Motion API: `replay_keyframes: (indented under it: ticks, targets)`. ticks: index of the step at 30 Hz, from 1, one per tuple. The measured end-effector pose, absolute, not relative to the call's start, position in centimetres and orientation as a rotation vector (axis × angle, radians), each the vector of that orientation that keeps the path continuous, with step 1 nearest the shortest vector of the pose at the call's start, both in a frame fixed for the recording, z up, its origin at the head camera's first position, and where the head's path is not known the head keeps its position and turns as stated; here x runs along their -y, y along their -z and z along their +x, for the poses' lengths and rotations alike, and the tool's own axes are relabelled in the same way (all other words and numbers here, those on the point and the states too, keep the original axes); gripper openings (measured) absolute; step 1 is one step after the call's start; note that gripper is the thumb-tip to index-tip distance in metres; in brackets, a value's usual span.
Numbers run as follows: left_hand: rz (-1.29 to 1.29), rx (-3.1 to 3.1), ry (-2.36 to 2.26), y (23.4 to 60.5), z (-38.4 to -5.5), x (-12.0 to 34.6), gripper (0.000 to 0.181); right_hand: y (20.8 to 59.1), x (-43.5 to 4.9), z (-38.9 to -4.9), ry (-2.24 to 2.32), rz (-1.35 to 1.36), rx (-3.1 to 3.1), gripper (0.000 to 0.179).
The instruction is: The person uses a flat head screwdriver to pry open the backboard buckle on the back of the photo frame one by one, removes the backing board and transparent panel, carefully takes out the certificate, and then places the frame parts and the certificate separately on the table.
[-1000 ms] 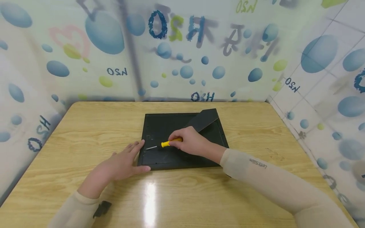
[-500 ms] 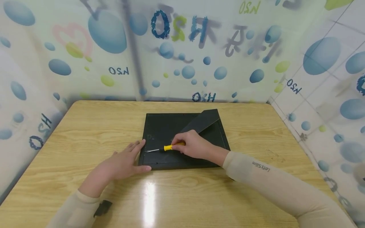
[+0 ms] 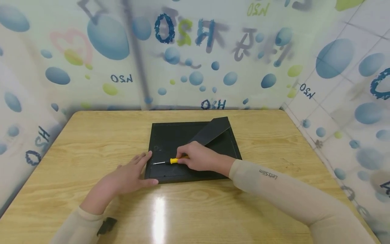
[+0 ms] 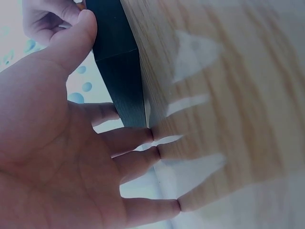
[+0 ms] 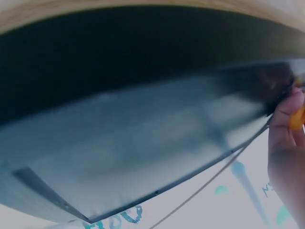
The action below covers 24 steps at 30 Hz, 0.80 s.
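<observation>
A black picture frame [image 3: 173, 135] lies back side up on the wooden table, its flat stand leg [image 3: 213, 131] slanting up at the right. My right hand [image 3: 199, 157] pinches a screwdriver [image 3: 174, 160] by its yellow handle. The metal shaft points left, its tip at the backing near the frame's left edge. My left hand [image 3: 128, 178] is spread against that left side, thumb on the near corner. In the left wrist view, the fingertips touch the table beside the frame's side [image 4: 121, 71]. Only part of the handle [image 5: 297, 118] shows in the right wrist view.
The wooden table [image 3: 262, 135] extends around the frame on all sides. Printed curtains [image 3: 189, 78] with blue bubbles enclose the back and sides. A small black piece [image 3: 106, 226] is by the left sleeve [image 3: 80, 223].
The right hand and screwdriver have shifted slightly toward the near side, the tip sliding a little nearer along the frame's left part. The left hand keeps its place. The whole view has shifted slightly.
</observation>
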State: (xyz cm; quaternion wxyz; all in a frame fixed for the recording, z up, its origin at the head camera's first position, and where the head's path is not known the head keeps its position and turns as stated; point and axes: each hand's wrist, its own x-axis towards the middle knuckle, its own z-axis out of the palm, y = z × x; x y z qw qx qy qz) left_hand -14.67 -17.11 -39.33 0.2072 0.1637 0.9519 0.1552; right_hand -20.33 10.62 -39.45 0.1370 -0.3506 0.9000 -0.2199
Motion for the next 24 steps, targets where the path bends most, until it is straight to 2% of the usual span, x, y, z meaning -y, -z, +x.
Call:
replay_keyframes:
  ticks: [15,20,24]
  targets:
    - [0.453,-2.664,-0.431,39.6,-14.6,17.3,0.117,37.0,-9.2,-21.1,0.694,-1.098,-2.644,0.012]
    - [0.464,-2.667,-0.428,39.6,-14.7,17.3,0.117,36.7,-8.5,-20.9,0.789,-1.030,-2.660,0.016]
    - [0.457,-2.664,-0.424,39.6,-14.8,17.3,0.117,36.9,-8.0,-20.6,1.000,-0.857,-2.600,0.015]
